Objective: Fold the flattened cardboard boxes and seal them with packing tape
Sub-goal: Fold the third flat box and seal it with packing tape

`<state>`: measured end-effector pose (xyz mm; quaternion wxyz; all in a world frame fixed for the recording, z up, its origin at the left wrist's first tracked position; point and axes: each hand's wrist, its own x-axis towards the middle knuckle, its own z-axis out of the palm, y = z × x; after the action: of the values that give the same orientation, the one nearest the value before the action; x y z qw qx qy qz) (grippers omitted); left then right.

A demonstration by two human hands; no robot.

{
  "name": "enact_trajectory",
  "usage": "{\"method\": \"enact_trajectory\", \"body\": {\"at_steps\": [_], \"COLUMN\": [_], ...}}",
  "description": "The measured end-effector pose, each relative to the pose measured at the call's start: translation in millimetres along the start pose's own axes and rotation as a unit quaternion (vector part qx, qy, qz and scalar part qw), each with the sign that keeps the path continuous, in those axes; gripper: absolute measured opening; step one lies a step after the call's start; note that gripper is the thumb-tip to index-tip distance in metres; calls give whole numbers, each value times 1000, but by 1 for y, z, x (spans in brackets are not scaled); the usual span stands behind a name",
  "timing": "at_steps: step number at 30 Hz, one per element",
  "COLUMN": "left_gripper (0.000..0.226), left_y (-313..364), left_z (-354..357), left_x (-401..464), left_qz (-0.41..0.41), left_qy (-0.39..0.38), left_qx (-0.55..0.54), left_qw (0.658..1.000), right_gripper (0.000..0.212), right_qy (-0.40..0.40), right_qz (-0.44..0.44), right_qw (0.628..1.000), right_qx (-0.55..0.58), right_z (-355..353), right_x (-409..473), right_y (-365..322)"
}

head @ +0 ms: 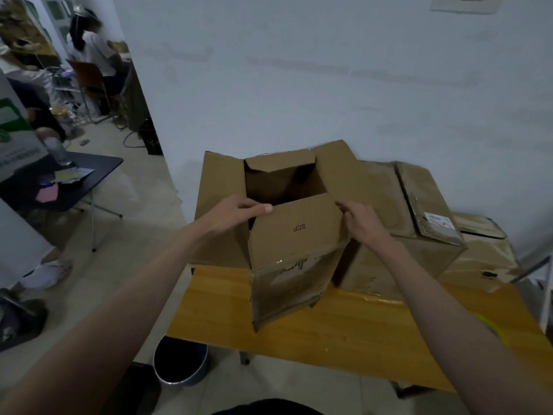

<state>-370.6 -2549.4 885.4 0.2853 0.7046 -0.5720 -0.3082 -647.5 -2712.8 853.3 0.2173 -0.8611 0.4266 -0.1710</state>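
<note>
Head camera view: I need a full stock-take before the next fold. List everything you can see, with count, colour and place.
Open brown cardboard box: one, on table centre, flaps up.
Closed, worn brown cardboard boxes: at least two, right of it, against the wall.
Yellow wooden table: one, under the boxes.
Round dark bin: one, on the floor by the table's near-left corner.
Dark folding side table: one, left, papers on it.
Seated person: one, far left.
Hands: left hand and right hand, each on the near flap's edge.

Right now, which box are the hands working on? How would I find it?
Find the wooden table by the wall. The open box stands at its near-left. Unlike the closed boxes behind, its top gapes and it reads SCP.
</note>
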Motion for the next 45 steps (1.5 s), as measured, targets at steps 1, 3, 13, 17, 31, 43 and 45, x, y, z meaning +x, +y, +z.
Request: {"method": "enact_trajectory", "body": {"at_steps": [1, 3, 13, 17, 31, 43, 45], "left_gripper": [36, 33, 82, 85, 106, 110, 111], "left_y": [-1, -6, -22, -38, -15, -33, -41], "left_z": [-3, -7, 35, 51, -3, -5, 0], "left_x": [2, 6, 31, 29, 111, 192, 194], "left_qz": [21, 48, 41, 25, -58, -107, -116], "left_qy": [-2, -7, 79, 35, 68, -17, -36], "left_qx": [-15, -5, 236, 377, 261, 360, 403], "left_qw": [1000, 999, 968, 925, 961, 927, 907], "right_gripper": [40, 37, 89, 75, 79, 73, 69], "right_qy": [10, 15, -74, -115, -107, -139, -165], "right_qz": [1, 8, -112, -125, -41, -21, -14], "right_qw": [999, 998, 972, 950, 978, 962, 941], "right_qx": [33, 67, -191, -263, -174, -235, -295], "right_z": [0, -1, 10, 28, 17, 42, 50], "right_x": [-1, -2, -8, -8, 81, 180, 183], "right_y": [3, 10, 16, 21, -2, -18, -16]}}
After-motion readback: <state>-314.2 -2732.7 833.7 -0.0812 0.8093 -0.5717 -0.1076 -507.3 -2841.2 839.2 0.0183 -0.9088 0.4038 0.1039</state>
